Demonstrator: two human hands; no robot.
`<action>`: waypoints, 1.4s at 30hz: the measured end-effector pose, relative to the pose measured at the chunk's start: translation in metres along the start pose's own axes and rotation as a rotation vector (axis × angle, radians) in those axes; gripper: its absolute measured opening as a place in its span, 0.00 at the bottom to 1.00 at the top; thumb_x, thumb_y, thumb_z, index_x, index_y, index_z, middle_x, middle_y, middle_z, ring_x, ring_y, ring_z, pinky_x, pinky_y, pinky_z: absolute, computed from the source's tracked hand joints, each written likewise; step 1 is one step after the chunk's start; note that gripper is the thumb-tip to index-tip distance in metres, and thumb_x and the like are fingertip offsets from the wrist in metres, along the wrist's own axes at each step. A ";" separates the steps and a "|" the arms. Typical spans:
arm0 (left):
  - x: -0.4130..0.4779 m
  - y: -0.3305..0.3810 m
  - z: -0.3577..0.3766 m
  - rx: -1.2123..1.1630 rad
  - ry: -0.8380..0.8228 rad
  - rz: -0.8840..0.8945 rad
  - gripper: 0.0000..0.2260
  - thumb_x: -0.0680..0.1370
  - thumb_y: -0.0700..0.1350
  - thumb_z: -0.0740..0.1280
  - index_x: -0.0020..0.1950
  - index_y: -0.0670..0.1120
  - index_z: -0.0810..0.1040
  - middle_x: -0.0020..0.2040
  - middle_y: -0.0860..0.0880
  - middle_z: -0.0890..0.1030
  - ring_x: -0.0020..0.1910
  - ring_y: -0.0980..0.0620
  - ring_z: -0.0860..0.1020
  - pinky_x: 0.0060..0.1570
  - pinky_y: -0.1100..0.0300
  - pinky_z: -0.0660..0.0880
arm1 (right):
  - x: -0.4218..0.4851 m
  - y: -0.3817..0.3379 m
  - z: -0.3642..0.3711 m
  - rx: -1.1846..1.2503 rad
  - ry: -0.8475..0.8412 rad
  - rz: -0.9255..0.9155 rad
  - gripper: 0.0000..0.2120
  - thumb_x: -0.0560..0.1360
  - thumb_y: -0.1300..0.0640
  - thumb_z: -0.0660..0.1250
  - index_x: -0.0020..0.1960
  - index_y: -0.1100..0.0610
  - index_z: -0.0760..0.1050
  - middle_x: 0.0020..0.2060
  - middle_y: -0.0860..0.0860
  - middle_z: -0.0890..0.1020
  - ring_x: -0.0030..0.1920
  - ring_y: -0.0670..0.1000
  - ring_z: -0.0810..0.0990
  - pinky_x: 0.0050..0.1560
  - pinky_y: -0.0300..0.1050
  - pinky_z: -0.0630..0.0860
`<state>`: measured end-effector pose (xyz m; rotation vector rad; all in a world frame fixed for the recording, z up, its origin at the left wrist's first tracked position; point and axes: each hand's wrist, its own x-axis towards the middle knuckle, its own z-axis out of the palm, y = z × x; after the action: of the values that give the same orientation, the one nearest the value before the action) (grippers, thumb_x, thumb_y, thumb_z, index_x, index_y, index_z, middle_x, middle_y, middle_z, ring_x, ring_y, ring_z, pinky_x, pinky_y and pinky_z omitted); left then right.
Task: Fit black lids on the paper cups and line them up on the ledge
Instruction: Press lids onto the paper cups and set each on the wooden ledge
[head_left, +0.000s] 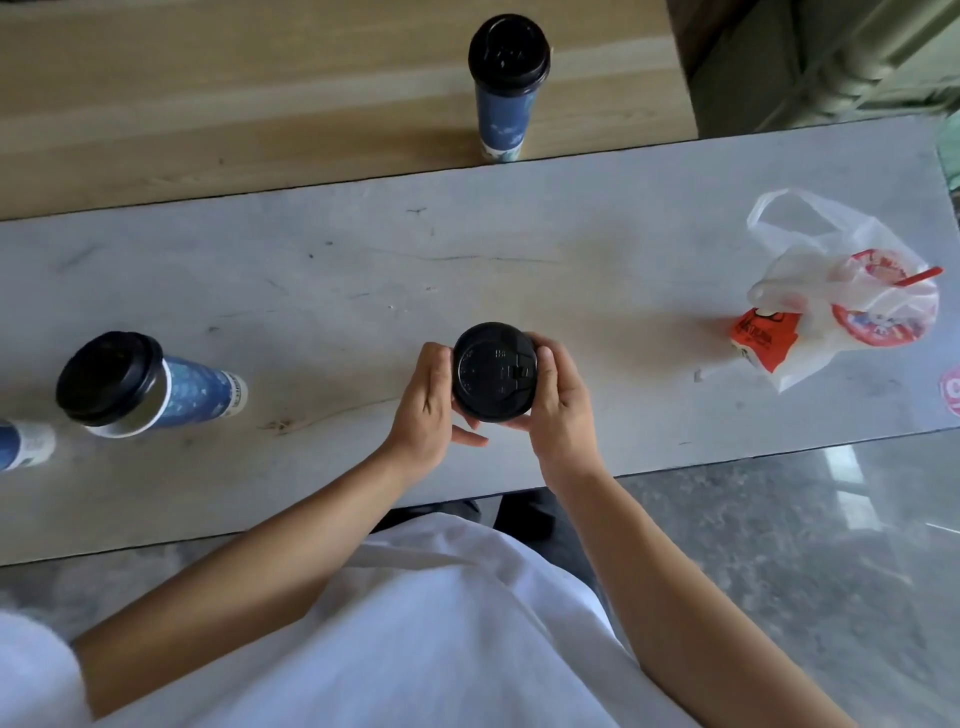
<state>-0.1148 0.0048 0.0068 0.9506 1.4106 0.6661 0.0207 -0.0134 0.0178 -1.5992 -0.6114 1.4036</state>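
At frame centre both hands, left (428, 397) and right (558, 395), gripped a lid (493, 370) from opposite sides, its cup hidden beneath. Even pressure round the rim would likely seat it squarely.

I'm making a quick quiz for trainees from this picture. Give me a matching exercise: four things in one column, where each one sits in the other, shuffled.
Things:
1. black lid
2. upright lidded cup
3. lidded cup at the left
4. plastic bag

Places:
A. far right of the grey table
B. on the wooden ledge
C. between the left hand and right hand
D. left part of the table

Pairs: 1-C, 2-B, 3-D, 4-A
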 end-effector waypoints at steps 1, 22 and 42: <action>0.000 0.000 0.000 0.008 -0.005 -0.002 0.13 0.86 0.54 0.47 0.48 0.51 0.67 0.45 0.45 0.75 0.31 0.51 0.77 0.32 0.41 0.82 | 0.000 -0.001 0.000 0.009 -0.005 0.003 0.15 0.87 0.55 0.52 0.61 0.55 0.76 0.54 0.54 0.82 0.54 0.50 0.83 0.44 0.58 0.85; 0.019 0.030 -0.018 0.202 0.033 -0.133 0.27 0.73 0.68 0.61 0.49 0.45 0.84 0.44 0.48 0.85 0.40 0.52 0.83 0.36 0.49 0.84 | 0.004 -0.029 -0.013 0.198 -0.091 0.257 0.12 0.84 0.51 0.60 0.58 0.49 0.83 0.53 0.48 0.86 0.58 0.49 0.82 0.48 0.49 0.81; 0.037 0.045 -0.028 0.138 -0.028 -0.120 0.17 0.83 0.52 0.63 0.46 0.38 0.72 0.42 0.48 0.75 0.44 0.53 0.78 0.39 0.40 0.83 | 0.022 -0.013 0.002 0.017 -0.074 -0.015 0.15 0.86 0.57 0.56 0.51 0.45 0.79 0.49 0.50 0.83 0.51 0.50 0.83 0.39 0.49 0.85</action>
<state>-0.1327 0.0630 0.0288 0.9700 1.4911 0.4695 0.0264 0.0116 0.0182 -1.5321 -0.6518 1.4583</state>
